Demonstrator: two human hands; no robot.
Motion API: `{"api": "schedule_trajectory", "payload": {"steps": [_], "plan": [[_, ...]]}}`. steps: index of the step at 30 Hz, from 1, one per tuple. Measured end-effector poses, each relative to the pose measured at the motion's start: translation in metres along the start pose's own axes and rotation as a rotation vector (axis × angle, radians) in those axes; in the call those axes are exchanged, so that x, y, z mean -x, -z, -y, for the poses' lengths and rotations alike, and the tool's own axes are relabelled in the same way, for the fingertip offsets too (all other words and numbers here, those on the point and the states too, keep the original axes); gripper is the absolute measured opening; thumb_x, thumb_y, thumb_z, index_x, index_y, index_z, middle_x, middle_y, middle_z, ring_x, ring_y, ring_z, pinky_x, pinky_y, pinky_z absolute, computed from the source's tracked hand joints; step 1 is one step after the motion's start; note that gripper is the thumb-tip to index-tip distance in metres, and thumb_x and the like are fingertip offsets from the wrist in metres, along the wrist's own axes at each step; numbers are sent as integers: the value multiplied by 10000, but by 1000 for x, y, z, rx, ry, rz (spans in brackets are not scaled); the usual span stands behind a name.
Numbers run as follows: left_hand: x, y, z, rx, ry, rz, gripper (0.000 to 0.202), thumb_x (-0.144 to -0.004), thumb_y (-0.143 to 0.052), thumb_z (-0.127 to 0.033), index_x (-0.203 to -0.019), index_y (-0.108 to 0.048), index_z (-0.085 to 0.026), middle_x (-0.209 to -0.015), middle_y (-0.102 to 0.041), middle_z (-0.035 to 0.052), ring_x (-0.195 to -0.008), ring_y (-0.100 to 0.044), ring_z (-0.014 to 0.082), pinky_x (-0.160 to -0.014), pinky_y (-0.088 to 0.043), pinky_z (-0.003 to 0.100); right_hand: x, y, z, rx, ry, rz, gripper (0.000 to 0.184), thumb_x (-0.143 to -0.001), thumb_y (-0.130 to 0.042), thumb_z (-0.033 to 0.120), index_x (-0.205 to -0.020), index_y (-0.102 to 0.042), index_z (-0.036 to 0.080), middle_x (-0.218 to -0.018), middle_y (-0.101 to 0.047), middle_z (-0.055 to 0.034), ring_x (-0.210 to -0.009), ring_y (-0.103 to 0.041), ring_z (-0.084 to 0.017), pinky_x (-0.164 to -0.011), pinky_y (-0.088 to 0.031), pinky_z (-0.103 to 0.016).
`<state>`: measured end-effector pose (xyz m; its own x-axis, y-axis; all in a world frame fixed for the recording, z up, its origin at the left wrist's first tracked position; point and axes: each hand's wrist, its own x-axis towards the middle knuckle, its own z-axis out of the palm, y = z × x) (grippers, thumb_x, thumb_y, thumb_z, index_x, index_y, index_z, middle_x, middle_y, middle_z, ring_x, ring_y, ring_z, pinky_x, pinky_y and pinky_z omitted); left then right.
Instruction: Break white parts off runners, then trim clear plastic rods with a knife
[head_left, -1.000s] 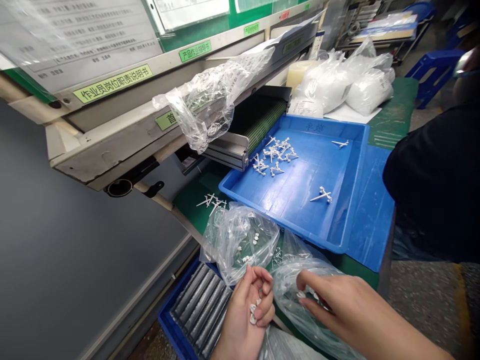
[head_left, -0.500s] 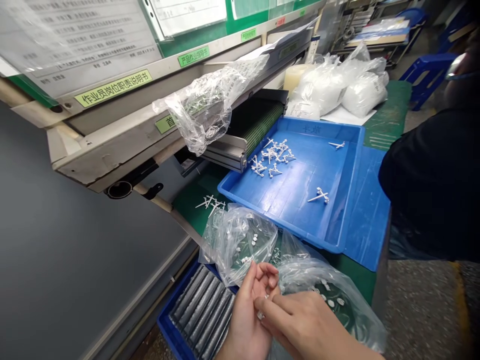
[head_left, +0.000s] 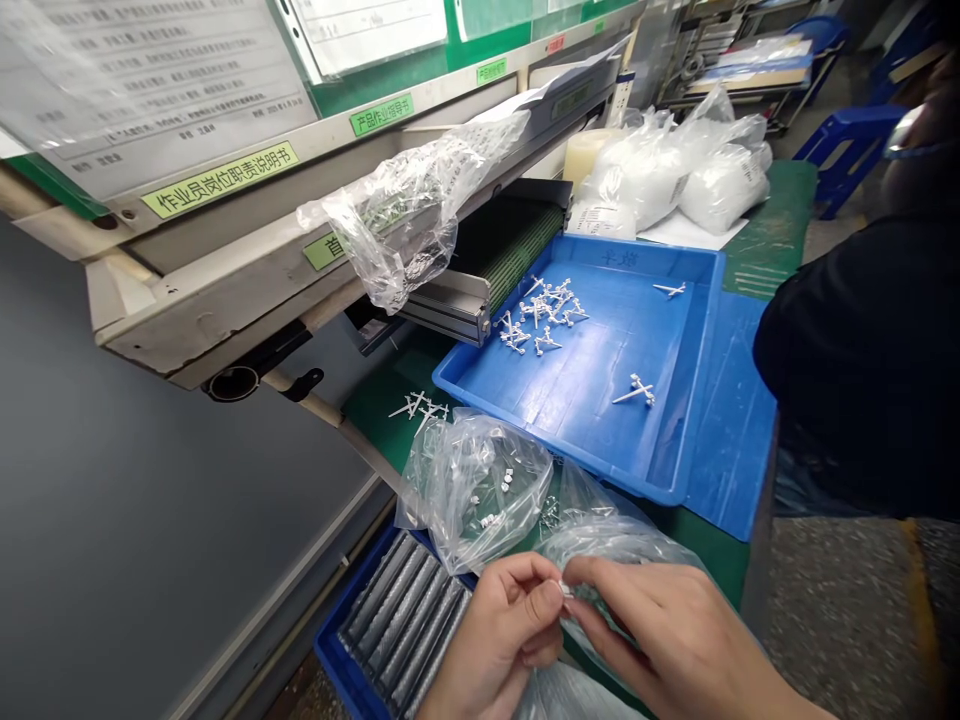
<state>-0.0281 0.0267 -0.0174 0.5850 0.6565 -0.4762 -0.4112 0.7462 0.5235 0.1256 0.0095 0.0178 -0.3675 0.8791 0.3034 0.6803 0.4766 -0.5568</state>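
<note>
Between the fingertips of both hands is a small white plastic part point(head_left: 565, 590), mostly covered by the fingers. My left hand point(head_left: 504, 625) is closed, pinching it with thumb and index finger. From the other side, my right hand point(head_left: 660, 620) grips the same part between thumb and index finger. Just beyond the hands lies a clear plastic bag point(head_left: 457, 500) with several small white pieces inside. A second clear bag point(head_left: 622, 535) lies partly hidden behind and under my hands.
A blue tray point(head_left: 652, 270) holds several white stick-like parts point(head_left: 551, 305). More white sticks point(head_left: 420, 405) lie on the green table at left. A conveyor point(head_left: 517, 245) ends over the tray. A blue crate point(head_left: 337, 645) contains grey rolls. A person in dark clothing point(head_left: 855, 370) is at right.
My left hand has turned from a cupped palm into a pinch. My right hand has moved away from that palm to the right, and the small white part now shows between the fingertips.
</note>
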Motion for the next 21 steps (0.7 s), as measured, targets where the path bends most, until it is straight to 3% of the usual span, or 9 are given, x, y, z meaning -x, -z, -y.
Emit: {"api": "schedule_trajectory", "payload": {"steps": [5, 12, 21], "plan": [[1, 1, 1, 60, 39, 34, 292, -619, -765, -334, -706, -583, -122, -471, -403, -81, -333, -171, -18, -345, -82, 167, 2, -3, 1, -168, -87, 36, 66, -860, -469, 160, -853, -525, 194, -530, -541, 59, -430, -531, -89, -432, -370, -200], [6, 1, 1, 39, -14, -12, 327, -571, -802, -322, -743, -598, -132, -639, -568, -20, -366, -286, -29, -342, -102, 154, 7, -8, 2, -374, -215, 66, 103, -851, -495, 189, -947, -525, 210, -497, -295, 101, -375, -367, -82, -375, -287, -201], [5, 5, 6, 26, -28, 38, 316, -581, -788, -355, -701, -588, -142, -552, -479, -47, -358, -257, -16, -329, -108, 153, 9, -10, 3, -510, -257, 75, 58, -849, -496, 198, -886, -534, 223, -526, -238, 97, -396, -291, -84, -389, -243, -211]]}}
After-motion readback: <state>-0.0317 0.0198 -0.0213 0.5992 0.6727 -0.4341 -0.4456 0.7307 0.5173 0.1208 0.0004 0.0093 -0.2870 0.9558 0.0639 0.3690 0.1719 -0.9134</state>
